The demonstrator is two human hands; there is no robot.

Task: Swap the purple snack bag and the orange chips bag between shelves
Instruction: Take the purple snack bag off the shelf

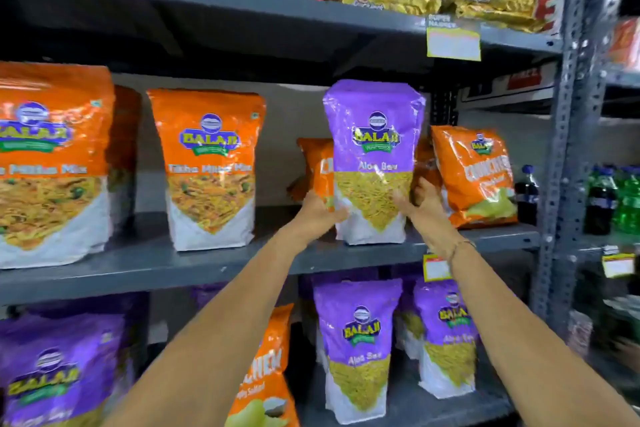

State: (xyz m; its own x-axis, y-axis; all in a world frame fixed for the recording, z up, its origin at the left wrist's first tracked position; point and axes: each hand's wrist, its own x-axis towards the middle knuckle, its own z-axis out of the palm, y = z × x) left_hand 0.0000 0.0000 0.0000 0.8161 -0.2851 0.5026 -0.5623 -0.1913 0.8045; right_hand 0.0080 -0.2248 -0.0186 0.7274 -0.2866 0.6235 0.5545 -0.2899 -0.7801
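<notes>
Two bare forearms reach up from the bottom edge toward the middle shelf (173, 263). Left hand (317, 213) cups the lower left side of the purple snack bag (374, 163), fingers wrapped around its edge. Right hand (420, 204) presses the lower right side, fingers partly spread along the bag; a thin bracelet (460, 246) circles that wrist. Clasped between both palms, the bag stands upright near the front edge of the middle shelf, toward its right end, its base at or just above the board; which, I cannot tell. Crunchy-snack orange packs (476, 177) sit behind and to its right. An orange chips bag (263, 371) leans on the lower shelf (415, 406), left of more purple bags (356, 350).
</notes>
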